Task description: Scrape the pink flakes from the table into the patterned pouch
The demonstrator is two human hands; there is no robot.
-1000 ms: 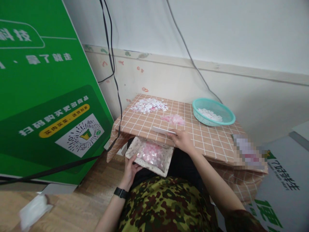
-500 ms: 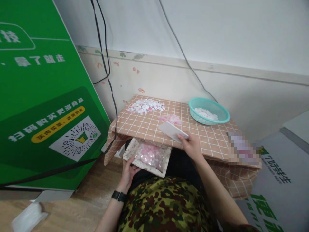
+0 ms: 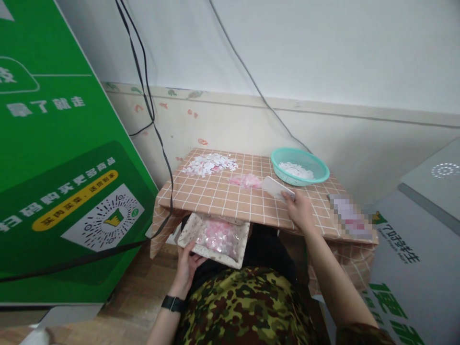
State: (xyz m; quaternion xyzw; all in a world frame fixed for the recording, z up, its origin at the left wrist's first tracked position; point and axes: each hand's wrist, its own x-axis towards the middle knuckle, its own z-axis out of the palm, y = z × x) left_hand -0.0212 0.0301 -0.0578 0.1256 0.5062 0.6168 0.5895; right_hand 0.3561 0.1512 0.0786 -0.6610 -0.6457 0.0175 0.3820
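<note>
My left hand (image 3: 189,261) grips the near left edge of a speckled, pale rectangular tray (image 3: 230,261), held over my lap at the table's front edge. Inside the tray lie pink and clear shiny pieces (image 3: 218,235). In my right hand (image 3: 300,208) is a thin white flat card (image 3: 275,187), its fingers closed on the right end, above the tabletop. A small spread of pink pieces (image 3: 246,181) lies on the cloth just left of the card. Farther back on the left is a heap of white paper-like pieces (image 3: 209,164).
A turquoise plastic basket (image 3: 319,170) with white pieces inside stands at the table's back right. The table wears a brown checked cloth (image 3: 208,199). A pixelated item (image 3: 352,215) lies at the right end. Left stands a green cabinet (image 3: 53,129) with a dark strap (image 3: 165,158) hanging beside it.
My right hand has moved the white card to the right, away from over the pink pieces. My left hand still holds the tray. The whole view has shifted slightly.
</note>
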